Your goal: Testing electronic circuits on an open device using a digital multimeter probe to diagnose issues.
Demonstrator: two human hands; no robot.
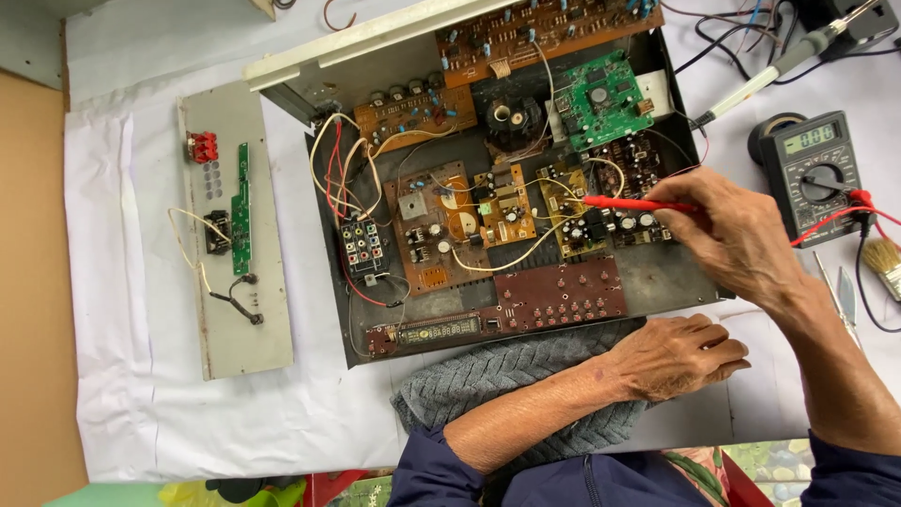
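On the worktop [122, 282] under a white cloth sits the opened chassis [657, 282], its boards bare to me. My right hand [741, 230] is closed in a pen grip on the red probe [638, 204], whose tip rests on the small yellowish board [572, 211] just right of the brown board [441, 225]. My left hand [671, 355] holds nothing; it lies flat, fingers loosely together, on the cloth at the chassis' near edge, beside a grey knitted cloth [507, 385]. To probe well, I judge, I should keep the tip on one solder point only, come down steeply so it cannot bridge to a neighbour among the crowded parts, brace the heel of my hand on the chassis wall, and glance at the meter [815, 174] without moving the tip. Its red lead [845, 218] runs from my wrist to the meter, so slack matters. Hard to tell: exactly which joint the tip touches, since the parts there are tiny; I see no black probe, which may be hidden or out of frame. The soldering iron [779, 68] is cut off at the top, a brush [884, 263] at the right edge. A grey panel [235, 310] lies apart at left.
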